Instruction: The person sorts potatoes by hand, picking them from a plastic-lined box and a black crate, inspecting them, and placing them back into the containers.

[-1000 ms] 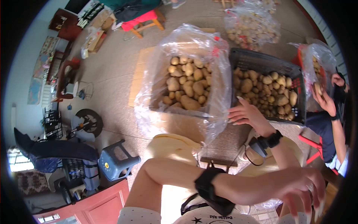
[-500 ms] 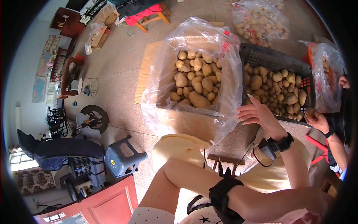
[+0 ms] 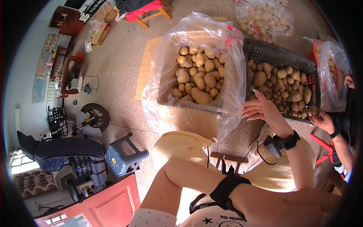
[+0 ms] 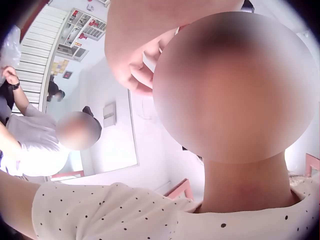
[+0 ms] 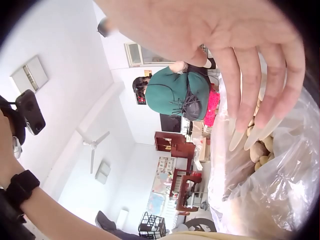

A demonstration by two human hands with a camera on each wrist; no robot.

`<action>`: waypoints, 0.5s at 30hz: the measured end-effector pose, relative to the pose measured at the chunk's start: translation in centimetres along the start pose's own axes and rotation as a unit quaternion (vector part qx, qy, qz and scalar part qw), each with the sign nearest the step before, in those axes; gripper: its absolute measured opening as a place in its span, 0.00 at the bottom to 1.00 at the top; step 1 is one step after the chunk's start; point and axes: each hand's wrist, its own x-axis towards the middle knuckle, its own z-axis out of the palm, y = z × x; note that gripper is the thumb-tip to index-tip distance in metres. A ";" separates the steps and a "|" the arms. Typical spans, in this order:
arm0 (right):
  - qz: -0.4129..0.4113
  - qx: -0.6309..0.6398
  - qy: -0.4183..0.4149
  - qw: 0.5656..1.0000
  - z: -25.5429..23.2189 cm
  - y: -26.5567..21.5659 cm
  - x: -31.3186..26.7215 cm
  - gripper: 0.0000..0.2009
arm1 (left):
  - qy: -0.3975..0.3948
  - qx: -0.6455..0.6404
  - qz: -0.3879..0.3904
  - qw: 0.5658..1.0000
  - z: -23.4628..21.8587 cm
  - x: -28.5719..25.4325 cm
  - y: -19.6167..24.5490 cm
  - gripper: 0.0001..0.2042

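My right hand (image 3: 263,109) hovers at the near corner between a plastic-lined cardboard box (image 3: 177,117) and a black crate (image 3: 280,53). Its fingers are extended and hold nothing; the right wrist view shows the palm (image 5: 225,25) and long-nailed fingers over the clear liner. Potatoes (image 3: 202,96) lie in the box, and more potatoes (image 3: 260,78) fill the crate. My left forearm crosses low in the head view. In the left wrist view, my left hand (image 4: 145,40) is up beside my head, fingers loosely bent; the blurred face area hides part of them.
Another person's hand (image 3: 324,123) holds a potato (image 3: 313,110) at the crate's right corner. Behind lies a clear bag of potatoes (image 3: 264,22); another plastic bag (image 3: 332,72) stands at right. A blue stool (image 3: 124,155) and a scooter (image 3: 64,151) are at left.
My left hand has gone from the lower right of the head view up beside my head. The other person's hand has come down to the crate's corner. My right hand stays nearly in place.
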 end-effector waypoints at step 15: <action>-0.010 -0.004 0.000 1.000 -0.1 -0.1 -0.1 0.32 | -0.153 0.213 0.104 0.959 -3.8 0.8 -0.8 0.13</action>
